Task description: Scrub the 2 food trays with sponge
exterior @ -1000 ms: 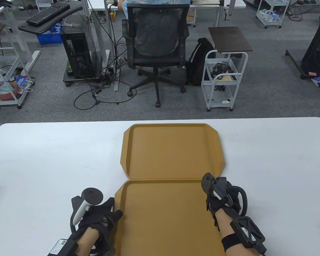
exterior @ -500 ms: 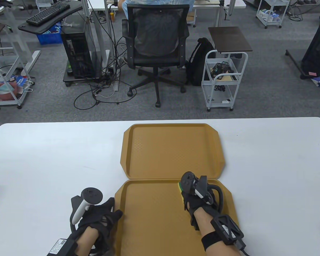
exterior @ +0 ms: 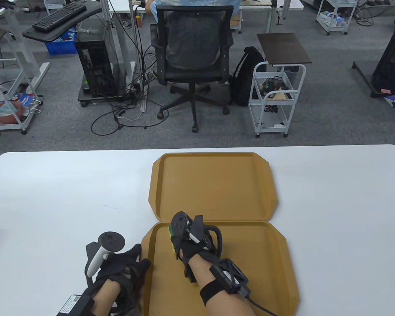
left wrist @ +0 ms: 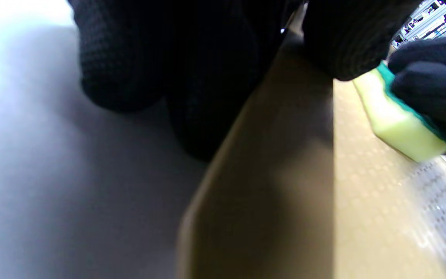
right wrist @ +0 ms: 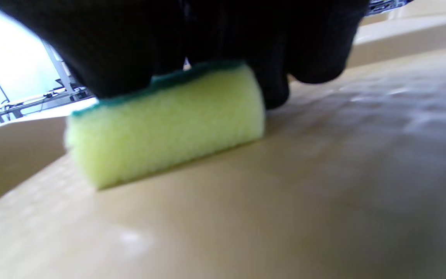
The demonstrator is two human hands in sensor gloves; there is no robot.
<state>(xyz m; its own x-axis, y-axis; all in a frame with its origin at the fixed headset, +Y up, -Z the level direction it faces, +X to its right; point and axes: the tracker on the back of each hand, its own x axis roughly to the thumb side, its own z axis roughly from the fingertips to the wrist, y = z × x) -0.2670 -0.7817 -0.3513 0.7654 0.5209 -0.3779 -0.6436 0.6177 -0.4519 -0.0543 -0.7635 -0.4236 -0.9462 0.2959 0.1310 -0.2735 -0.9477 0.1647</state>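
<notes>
Two tan food trays lie one behind the other on the white table: the far tray [exterior: 214, 184] and the near tray [exterior: 250, 263]. My right hand [exterior: 181, 242] grips a yellow sponge with a green top [exterior: 172, 232] [right wrist: 161, 124] [left wrist: 397, 120] and presses it on the near tray's floor at its far left corner. My left hand [exterior: 135, 263] holds the near tray's left rim [left wrist: 269, 155], thumb on the rim and fingers resting on the table beside it.
The white table [exterior: 52, 197] extends wide to both sides of the trays. Beyond its far edge stand an office chair [exterior: 194, 56], a white trolley [exterior: 276, 95] and a computer tower [exterior: 93, 65] on grey carpet.
My right hand has slid the sponge leftward across the near tray, from its far right corner to its far left corner. The left hand has stayed on the rim.
</notes>
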